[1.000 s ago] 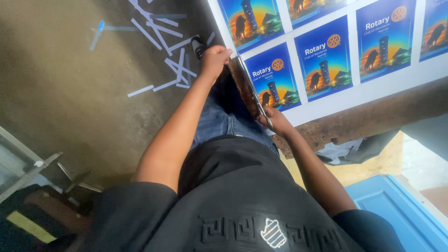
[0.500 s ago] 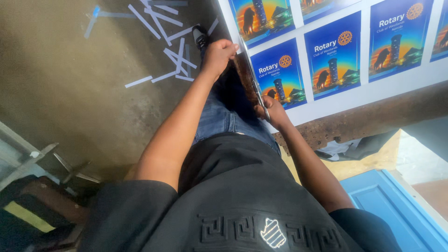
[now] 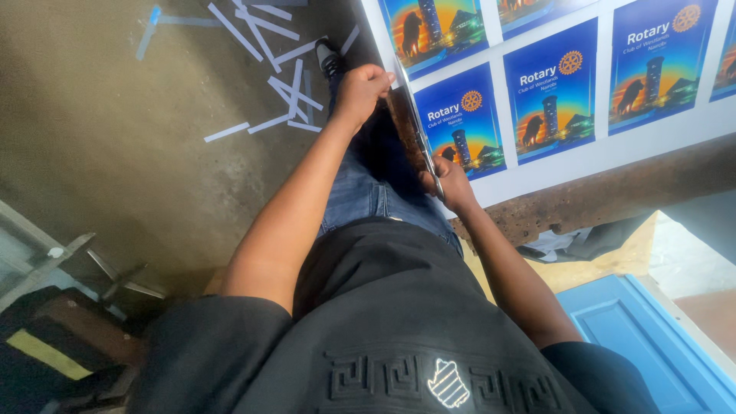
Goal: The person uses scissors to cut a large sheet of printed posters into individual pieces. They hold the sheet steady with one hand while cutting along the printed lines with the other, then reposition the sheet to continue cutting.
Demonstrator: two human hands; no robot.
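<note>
A large white sheet [image 3: 606, 149] printed with several blue and orange posters lies on a rusty brown table [image 3: 613, 195]. My left hand [image 3: 360, 86] pinches the sheet's narrow white margin at its left edge, fingers closed on the paper. My right hand [image 3: 451, 185] sits lower on the same edge, closed around what looks like a pair of scissors [image 3: 424, 142]. The thin grey blades run up along the edge toward my left hand. The nearest poster [image 3: 460, 126] lies just right of the blades.
Several cut white and blue paper strips [image 3: 270, 57] are scattered on the concrete floor beside my black shoe [image 3: 328, 57]. A blue panelled board [image 3: 652, 345] lies at lower right, a grey cloth [image 3: 560, 245] under the table, and a metal frame [image 3: 73, 268] at lower left.
Both hands have shifted a little up along the sheet's left edge, the right hand with the blades following the left. The sheet has stayed on the table.
</note>
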